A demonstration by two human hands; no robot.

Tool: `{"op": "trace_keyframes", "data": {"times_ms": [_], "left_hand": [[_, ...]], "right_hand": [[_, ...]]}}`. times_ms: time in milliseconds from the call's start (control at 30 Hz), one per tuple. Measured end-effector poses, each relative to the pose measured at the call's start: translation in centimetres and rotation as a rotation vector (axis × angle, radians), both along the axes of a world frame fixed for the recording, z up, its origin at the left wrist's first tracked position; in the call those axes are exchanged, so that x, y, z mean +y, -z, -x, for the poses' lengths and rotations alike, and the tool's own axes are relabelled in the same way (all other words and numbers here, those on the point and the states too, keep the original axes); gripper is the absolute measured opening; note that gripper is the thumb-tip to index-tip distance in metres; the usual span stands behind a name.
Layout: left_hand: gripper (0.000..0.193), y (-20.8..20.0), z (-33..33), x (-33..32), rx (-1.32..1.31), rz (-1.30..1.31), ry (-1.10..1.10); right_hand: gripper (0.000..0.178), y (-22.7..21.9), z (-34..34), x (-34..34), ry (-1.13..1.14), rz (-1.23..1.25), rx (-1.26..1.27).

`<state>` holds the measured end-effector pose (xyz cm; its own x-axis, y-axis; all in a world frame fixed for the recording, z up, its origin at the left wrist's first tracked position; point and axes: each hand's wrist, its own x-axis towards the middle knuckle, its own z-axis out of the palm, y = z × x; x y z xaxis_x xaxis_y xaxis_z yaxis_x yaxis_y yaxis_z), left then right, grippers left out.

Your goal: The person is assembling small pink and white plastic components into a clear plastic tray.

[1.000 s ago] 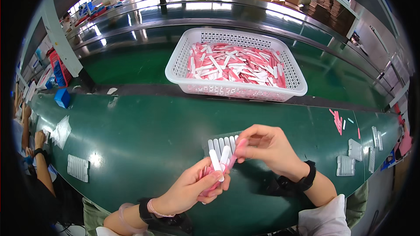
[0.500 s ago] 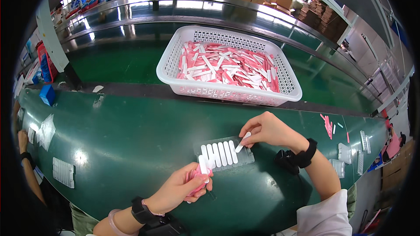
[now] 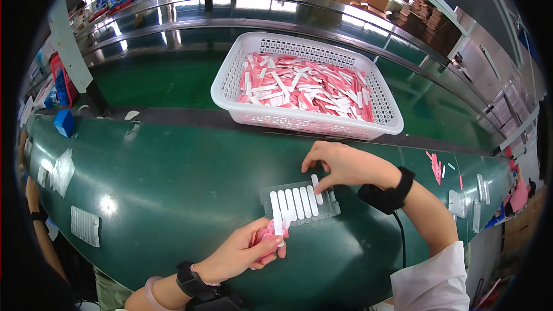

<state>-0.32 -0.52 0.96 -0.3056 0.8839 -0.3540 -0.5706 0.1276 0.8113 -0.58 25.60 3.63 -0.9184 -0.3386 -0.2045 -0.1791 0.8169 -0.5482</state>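
A clear plastic tray (image 3: 329, 209) lies on the green table with several white nail files (image 3: 297, 203) side by side in its slots. My left hand (image 3: 262, 246) is closed round a bunch of pink and white nail files (image 3: 277, 227) at the tray's near left corner. One white file sticks up from that bunch. My right hand (image 3: 348, 164) is over the far right part of the tray, thumb and fingers apart. Its thumb touches a white file (image 3: 315, 182) at the right end of the row.
A white perforated basket (image 3: 305, 124) heaped with pink and white files stands beyond the tray. Another clear tray (image 3: 85, 226) lies at left, near a plastic bag (image 3: 61, 171) and a blue box (image 3: 64, 123). Loose pink files (image 3: 434, 167) and more trays lie at right. A person's arm (image 3: 43, 224) shows far left.
The white file that my right hand pinched now lies at the right end of the row. The right fingers have spread from it. The left hand still holds its bunch.
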Motion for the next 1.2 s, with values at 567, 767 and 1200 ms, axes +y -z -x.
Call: {"op": "trace_keyframes", "data": {"times_ms": [567, 767, 1200], "left_hand": [[0.015, 0.1, -0.2, 0.3, 0.141, 0.021, -0.057], [0.015, 0.5, -0.4, -0.1, -0.143, -0.056, -0.148], [0.015, -0.4, -0.3, -0.1, -0.024, 0.004, -0.236]], "right_hand": [[0.022, -0.8, -4.6, -5.1, 0.53, 0.891, -0.373], [0.013, -1.2, -5.3, -6.1, 0.244, 0.451, 0.468], [0.038, -0.7, -6.8, -8.6, 0.179, 0.436, 0.488]]}}
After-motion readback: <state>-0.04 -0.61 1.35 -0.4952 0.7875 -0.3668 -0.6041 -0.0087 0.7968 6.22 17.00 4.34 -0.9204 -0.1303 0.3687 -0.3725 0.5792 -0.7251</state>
